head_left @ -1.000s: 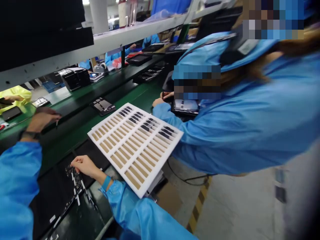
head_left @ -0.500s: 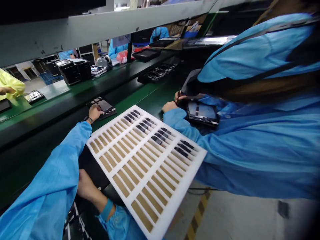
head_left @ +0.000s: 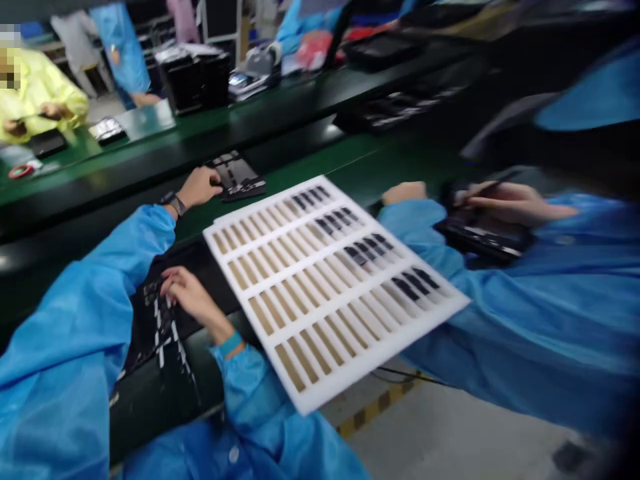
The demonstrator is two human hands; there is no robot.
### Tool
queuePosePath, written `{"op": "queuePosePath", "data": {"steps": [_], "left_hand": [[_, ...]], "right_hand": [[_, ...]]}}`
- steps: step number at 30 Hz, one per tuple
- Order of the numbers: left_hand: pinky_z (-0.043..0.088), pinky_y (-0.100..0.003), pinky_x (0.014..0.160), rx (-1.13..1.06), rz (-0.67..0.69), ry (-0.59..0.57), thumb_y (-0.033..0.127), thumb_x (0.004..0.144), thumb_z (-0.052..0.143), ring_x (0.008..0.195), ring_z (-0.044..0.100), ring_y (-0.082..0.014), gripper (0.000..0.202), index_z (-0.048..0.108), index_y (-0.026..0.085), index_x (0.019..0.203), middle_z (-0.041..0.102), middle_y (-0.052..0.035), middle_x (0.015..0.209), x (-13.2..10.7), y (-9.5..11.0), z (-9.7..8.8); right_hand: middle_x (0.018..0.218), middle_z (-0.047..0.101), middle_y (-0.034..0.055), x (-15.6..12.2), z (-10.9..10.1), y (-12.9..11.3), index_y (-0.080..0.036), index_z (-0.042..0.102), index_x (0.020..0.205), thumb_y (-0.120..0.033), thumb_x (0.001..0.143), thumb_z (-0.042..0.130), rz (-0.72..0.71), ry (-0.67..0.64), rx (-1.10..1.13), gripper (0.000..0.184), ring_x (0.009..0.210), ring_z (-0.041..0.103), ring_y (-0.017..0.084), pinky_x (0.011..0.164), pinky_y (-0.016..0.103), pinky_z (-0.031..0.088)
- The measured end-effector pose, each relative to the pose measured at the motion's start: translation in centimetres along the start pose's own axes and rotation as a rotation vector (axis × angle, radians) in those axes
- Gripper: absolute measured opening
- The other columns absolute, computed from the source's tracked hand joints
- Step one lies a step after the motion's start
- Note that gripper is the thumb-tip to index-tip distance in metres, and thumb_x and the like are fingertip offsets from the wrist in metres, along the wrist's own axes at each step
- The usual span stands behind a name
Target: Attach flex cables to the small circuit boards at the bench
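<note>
My left hand [head_left: 200, 187], a dark watch on its wrist, reaches far across the green bench. Its bent fingers grip the left edge of a dark flat device panel [head_left: 235, 175] with pale strips and small white pieces. My right hand [head_left: 193, 297], with a teal wristband, hovers closer to me, fingers bent and somewhat apart. Below its fingertips lies another dark panel [head_left: 143, 337] with black-and-white strips [head_left: 173, 333]. Blur hides whether the fingertips touch it. Right of my hands is a white foam tray [head_left: 320, 330] with rows of slots, several holding black-ended strips [head_left: 367, 248].
On the right, a co-worker's blue sleeve [head_left: 565, 313] lies close to the foam tray; their hand [head_left: 515, 200] holds a thin tool over a dark device [head_left: 483, 237]. A raised dark ledge [head_left: 280, 143] runs behind. Black boxes [head_left: 193, 80] stand beyond it.
The view has swung, shifting everything. My right hand has come out from behind my left forearm and moved forward over the near panel. My left hand stays at the far panel.
</note>
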State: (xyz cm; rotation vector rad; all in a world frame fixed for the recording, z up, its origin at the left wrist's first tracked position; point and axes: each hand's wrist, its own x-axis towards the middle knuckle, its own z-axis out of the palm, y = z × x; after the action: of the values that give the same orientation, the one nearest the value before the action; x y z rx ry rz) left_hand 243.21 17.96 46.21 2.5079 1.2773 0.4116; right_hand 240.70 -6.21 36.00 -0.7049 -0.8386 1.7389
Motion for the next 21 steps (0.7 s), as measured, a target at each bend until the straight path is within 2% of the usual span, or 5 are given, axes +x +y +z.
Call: {"op": "queuePosePath", "data": {"steps": [4,8,11,15,21], "left_hand": [[0.049,-0.033,0.094,0.06,-0.087,-0.137,0.03,0.095,0.072,0.098,0.072,-0.0165,0.034,0.078,0.004,0.115,0.078,-0.0052,0.103,-12.2,2.5,-10.7],[0.051,-0.04,0.095,0.088,-0.222,0.079,0.036,0.096,0.071,0.096,0.074,-0.0184,0.032,0.079,0.009,0.111,0.074,-0.0008,0.096,-29.5,5.1,-16.7],[0.054,-0.042,0.099,0.081,-0.426,0.204,0.038,0.092,0.075,0.098,0.072,-0.0236,0.02,0.079,0.019,0.097,0.075,-0.003,0.098,-43.8,5.1,-14.3],[0.054,-0.049,0.106,0.055,-0.702,0.24,0.041,0.095,0.07,0.111,0.066,-0.0306,0.025,0.078,0.022,0.108,0.074,-0.0098,0.115,-58.0,3.0,-5.7],[0.046,-0.056,0.114,0.089,-0.811,0.394,0.033,0.098,0.068,0.129,0.056,-0.0355,0.028,0.078,0.022,0.121,0.064,-0.014,0.141,-63.3,1.6,0.6]], "right_hand": [[0.089,0.077,0.0013,-0.4,-0.9,0.6,-0.023,0.056,0.106,-0.024,0.089,0.065,0.0,-0.058,0.031,0.02,0.069,0.066,0.014,0.062,0.025,0.052],[0.104,0.08,0.0066,-0.6,-1.8,1.3,-0.025,0.054,0.108,-0.041,0.09,0.079,-0.019,-0.129,-0.031,0.035,0.076,0.072,0.016,0.063,0.027,0.057],[0.108,0.081,0.0083,-1.0,-2.0,1.2,-0.024,0.059,0.101,-0.051,0.086,0.086,-0.024,-0.15,-0.121,0.041,0.077,0.074,0.016,0.061,0.026,0.059],[0.106,0.082,0.01,-1.6,-1.8,0.8,-0.021,0.066,0.099,-0.053,0.083,0.087,-0.028,-0.116,-0.233,0.042,0.074,0.074,0.016,0.058,0.025,0.058],[0.107,0.082,0.0109,-2.2,-1.6,0.5,-0.02,0.069,0.101,-0.044,0.087,0.086,-0.043,-0.095,-0.361,0.032,0.073,0.074,0.016,0.057,0.024,0.058]]}}
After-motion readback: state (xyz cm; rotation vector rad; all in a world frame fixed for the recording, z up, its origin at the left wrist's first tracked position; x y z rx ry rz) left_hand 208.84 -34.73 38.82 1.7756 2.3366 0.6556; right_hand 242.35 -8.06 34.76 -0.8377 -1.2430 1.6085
